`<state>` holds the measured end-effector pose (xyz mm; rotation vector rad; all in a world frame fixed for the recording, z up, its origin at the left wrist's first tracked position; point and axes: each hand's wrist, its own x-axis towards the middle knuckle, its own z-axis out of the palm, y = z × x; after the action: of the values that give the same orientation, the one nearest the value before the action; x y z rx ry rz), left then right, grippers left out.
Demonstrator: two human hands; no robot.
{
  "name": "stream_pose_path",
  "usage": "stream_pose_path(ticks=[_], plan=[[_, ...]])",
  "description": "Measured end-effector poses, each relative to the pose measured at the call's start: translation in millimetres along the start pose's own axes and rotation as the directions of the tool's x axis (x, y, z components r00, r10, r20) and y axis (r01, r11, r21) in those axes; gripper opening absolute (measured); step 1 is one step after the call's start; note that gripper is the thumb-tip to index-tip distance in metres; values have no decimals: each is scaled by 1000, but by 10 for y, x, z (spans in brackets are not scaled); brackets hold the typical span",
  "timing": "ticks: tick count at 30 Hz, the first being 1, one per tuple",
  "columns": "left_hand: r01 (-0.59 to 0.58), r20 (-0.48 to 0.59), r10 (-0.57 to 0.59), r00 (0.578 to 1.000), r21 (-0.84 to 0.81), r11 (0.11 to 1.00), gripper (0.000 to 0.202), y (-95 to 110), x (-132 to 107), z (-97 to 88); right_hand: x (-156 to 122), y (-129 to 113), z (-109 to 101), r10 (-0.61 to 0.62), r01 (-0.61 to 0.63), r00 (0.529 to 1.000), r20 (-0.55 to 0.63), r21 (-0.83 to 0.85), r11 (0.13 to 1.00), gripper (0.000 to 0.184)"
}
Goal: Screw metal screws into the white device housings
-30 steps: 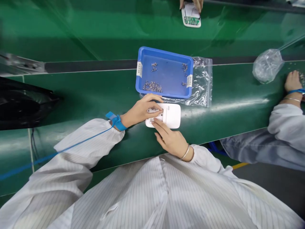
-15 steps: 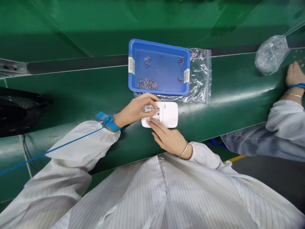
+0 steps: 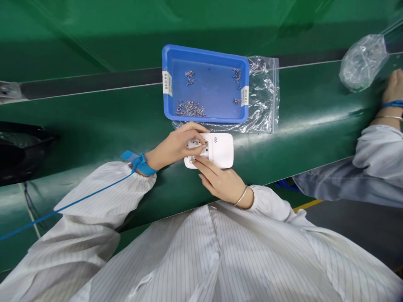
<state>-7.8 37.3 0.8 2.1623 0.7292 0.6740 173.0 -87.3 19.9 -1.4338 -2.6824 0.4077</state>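
Note:
A white plastic housing [image 3: 223, 150] with rounded corners lies on the green bench between my hands. It has a group of small holes and a recessed compartment on the left that holds small metal parts. My left hand [image 3: 178, 144] is over the compartment, thumb and index finger pinched close together; anything between the tips is too small to make out. From below, my right hand [image 3: 222, 182] reaches in with its fingers stretched out, the tips touching the compartment's lower left part. Its thumb stays apart below the housing's edge.
Just beyond the housing, a blue tray [image 3: 217, 98] holds several piles of small metal pieces [image 3: 190, 109]. It sits on a clear zip bag [image 3: 264, 98]. Another clear plastic bag [image 3: 363, 63] and another person's hand [image 3: 393, 88] are at the right. A black object [image 3: 19, 153] stands left.
The view has shifted slightly, so the tray and housing appear a little farther left and higher. Both hands keep nearly the same pose on the housing.

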Motion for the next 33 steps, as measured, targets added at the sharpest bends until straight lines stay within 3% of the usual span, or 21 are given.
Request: stream_pose_path(ticks=[10, 15, 19, 22, 24, 25, 27, 28, 29, 30, 33], plan=[[126, -35, -126, 991, -12, 992, 15, 58, 1, 4, 3, 4, -17, -6, 5, 1000, 19, 19, 1000, 51], [273, 6, -273, 962, -71, 959, 54, 171, 38, 2, 8, -23, -31, -9, 9, 1000, -6, 40, 999, 49], [285, -3, -285, 959, -5, 959, 44, 252, 39, 65, 24, 44, -136, 7, -9, 1000, 28, 79, 997, 46], [270, -45, -269, 962, 38, 962, 37, 280, 30, 141, 18, 233, -413, -103, 108, 994, -33, 206, 973, 36], [295, -75, -292, 953, 35, 955, 35, 288, 26, 185, 18, 369, -691, -109, 190, 965, -238, 354, 916, 28], [308, -83, -304, 949, 37, 951, 34, 289, 25, 201, 30, 418, -834, -23, 199, 925, -378, 435, 878, 26], [312, -82, -307, 948, 48, 949, 34, 287, 27, 218, 91, 457, -1070, 135, 327, 764, -631, 559, 762, 25], [301, -74, -297, 952, 49, 952, 34, 286, 29, 221, 145, 448, -1143, 201, 375, 692, -693, 583, 721, 24], [287, -66, -284, 956, 39, 957, 34, 286, 32, 220, 216, 424, -1179, 240, 389, 652, -719, 590, 708, 27], [276, -66, -274, 959, 19, 961, 34, 286, 35, 218, 301, 391, -1180, 277, 345, 647, -710, 597, 725, 38], [257, -70, -262, 963, -64, 964, 34, 283, 47, 215, 604, 298, -1041, 456, -9, 705, -543, 636, 772, 67]])
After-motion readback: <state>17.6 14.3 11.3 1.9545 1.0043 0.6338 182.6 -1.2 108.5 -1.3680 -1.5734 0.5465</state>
